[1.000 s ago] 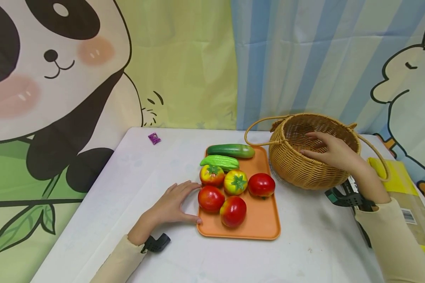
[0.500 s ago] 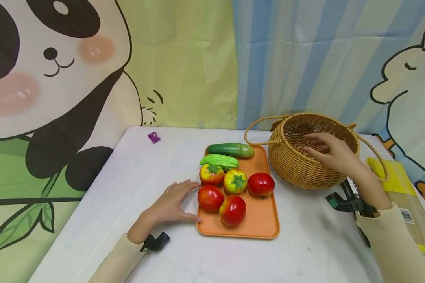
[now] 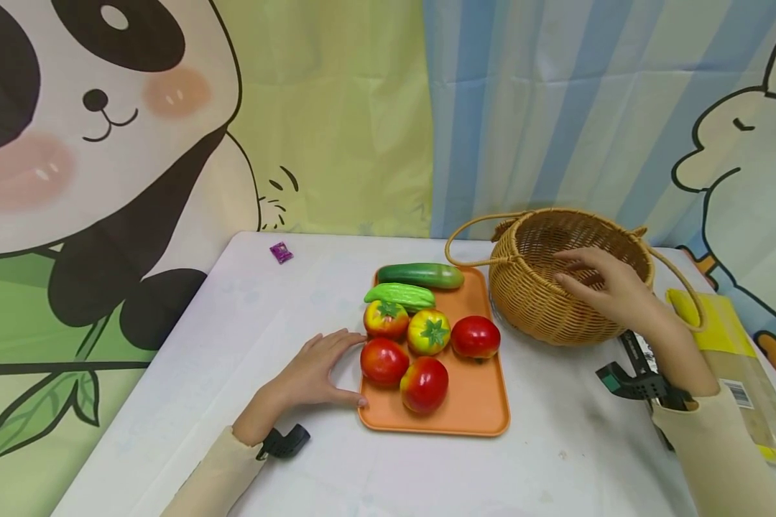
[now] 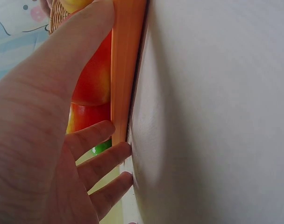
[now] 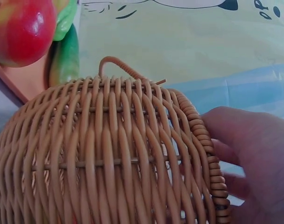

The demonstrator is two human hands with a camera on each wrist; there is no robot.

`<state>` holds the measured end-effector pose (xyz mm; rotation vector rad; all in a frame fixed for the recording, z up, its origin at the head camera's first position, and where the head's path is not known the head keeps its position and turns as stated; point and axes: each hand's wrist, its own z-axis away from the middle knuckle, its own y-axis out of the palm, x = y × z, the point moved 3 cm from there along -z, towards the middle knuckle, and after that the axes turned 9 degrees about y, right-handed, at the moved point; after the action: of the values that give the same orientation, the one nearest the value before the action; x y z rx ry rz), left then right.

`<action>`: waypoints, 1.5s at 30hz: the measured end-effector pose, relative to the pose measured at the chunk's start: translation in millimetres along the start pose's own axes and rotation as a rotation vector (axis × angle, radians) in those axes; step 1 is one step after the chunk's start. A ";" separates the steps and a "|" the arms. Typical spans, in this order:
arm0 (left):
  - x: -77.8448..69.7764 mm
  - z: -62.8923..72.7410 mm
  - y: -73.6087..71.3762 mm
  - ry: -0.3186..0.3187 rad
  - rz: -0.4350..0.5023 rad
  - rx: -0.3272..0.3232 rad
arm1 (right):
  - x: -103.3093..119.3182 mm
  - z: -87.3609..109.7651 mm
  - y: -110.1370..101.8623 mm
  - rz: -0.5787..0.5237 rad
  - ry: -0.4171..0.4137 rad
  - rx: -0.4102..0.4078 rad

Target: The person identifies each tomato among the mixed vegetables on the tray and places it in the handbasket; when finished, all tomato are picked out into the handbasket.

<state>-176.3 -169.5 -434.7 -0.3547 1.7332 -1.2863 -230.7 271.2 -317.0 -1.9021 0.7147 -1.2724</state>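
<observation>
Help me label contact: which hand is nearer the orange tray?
Left. The left hand is at the orange tray, fingers at its left edge; the right hand is beyond its right side, at the mouth of the wicker basket.

The right hand (image 3: 608, 286) hides some part of the basket (image 3: 550, 307). Beside that forearm, the packet (image 3: 742, 366) is cut by the right edge, its label (image 3: 736, 393) unreadable.
</observation>
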 end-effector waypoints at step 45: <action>0.8 -0.7 0.5 -0.003 -0.001 0.003 | 49.2 26.6 1.3 -0.118 -0.351 -0.072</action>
<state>-177.1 -169.4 -435.6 -0.3553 1.7283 -1.2885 -188.4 239.5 -298.6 -2.1799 0.4761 -0.9532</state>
